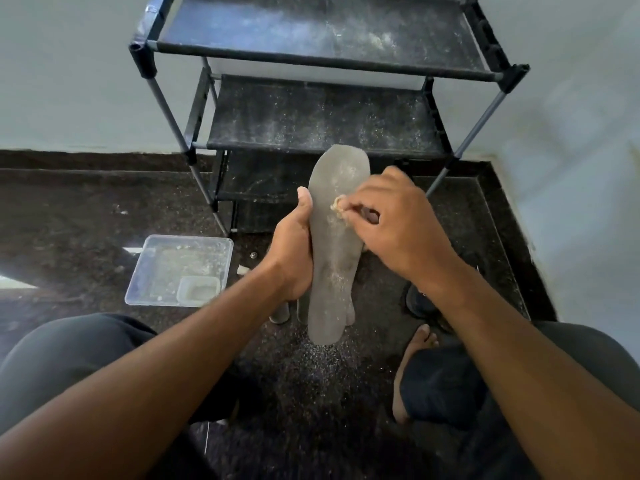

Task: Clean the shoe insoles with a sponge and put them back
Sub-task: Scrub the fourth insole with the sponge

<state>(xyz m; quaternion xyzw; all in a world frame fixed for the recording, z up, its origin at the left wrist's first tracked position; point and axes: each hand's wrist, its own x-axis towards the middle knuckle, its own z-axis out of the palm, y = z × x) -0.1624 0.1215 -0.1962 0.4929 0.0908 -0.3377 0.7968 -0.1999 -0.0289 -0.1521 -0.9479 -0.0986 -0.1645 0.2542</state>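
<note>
The grey insole (334, 244) is held up in the air in front of the person, above the dark speckled floor (86, 209). Its long axis runs almost straight away from the camera: the broad toe end points toward the black shoe rack (322, 123), the narrower heel end points back toward the person's knees. Its flat face is turned up to the camera and carries pale specks.

The left hand (294, 251) grips the insole along its left edge near the middle, thumb lying up along the top face and fingers wrapped underneath, out of sight. The forearm reaches in from lower left.

The right hand (394, 223) comes in from the right, knuckles up, fingers curled round a small yellowish sponge (337, 205), pressing it on the insole's upper half, just beside the left thumb tip.

A clear plastic tray (156, 268) lies on the floor to the left, with a smaller tub (198, 289) inside its near corner. A bare foot (414, 355) rests on the floor at lower right.
</note>
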